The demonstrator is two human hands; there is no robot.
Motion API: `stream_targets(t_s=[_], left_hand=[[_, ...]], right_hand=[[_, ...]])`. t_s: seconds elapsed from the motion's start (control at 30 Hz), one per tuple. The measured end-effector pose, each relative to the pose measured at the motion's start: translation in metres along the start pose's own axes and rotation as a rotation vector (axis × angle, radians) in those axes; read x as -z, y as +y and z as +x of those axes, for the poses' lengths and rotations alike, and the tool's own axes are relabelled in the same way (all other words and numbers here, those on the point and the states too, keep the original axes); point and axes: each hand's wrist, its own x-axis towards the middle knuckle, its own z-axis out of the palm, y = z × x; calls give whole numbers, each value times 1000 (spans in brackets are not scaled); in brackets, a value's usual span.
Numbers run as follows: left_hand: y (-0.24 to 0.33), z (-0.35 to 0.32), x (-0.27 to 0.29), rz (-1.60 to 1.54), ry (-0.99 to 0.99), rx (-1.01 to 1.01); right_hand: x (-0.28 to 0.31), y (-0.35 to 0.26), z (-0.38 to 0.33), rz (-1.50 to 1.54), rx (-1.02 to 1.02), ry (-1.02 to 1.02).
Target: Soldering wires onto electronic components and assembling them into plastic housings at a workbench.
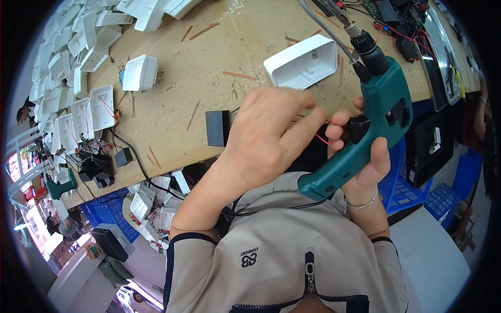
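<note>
I am looking down through the head camera at both hands working just over the near edge of a wooden workbench (209,68). My right hand (365,156) is clamping its fingers around the grip of a green electric screwdriver (373,122), with the thumb resting near the black trigger and the bit end pointing away toward the bench. My left hand (274,133) is pinching its fingertips together on thin red wires (321,138) right beside the tool's body; what the wires lead to is hidden behind the hand.

As I judge it, the risk is sitting in that closeness. The wires are lying almost against the trigger area, so a squeeze could be catching or tugging them, and a thin lead pulled hard could be snapping at its solder joint. The black cable (334,36) running off the tool's nose could also be dragging the white plastic housing (301,61) lying open just beyond the hands.

The bench top is scuffed and scattered with wood-coloured slivers. A black block (217,128) is standing at its edge near my left wrist, a white plug adapter (140,73) is lying farther left, and wired white housings (91,115) are lined up beyond it, with a heap of empty white shells (78,36) at the far left. Blue crates (402,182) are showing below the bench on the right.
</note>
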Motion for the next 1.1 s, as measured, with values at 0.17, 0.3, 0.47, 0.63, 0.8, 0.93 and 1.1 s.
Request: stream_targets(t_s=[0.17,0.3,0.47,0.63,0.8,0.93,1.1], left_hand=[[3,0,-8,-12,3,45],[7,4,-13,30,8,204],[3,6,-27,201,132,214],[-4,5,-34,258,170,193],[0,2,-32,295,100,216],[3,5,-27,374,104,264],[-1,14,-19,479,111,306]], right_hand=[[3,-5,4,-10,44,14],[10,-28,16,-135,106,-10],[11,-32,36,-326,71,37],[2,-22,37,-315,-4,175],[2,-18,27,-314,17,185],[-1,-30,13,-436,80,256],[-1,-47,-30,-708,172,293]])
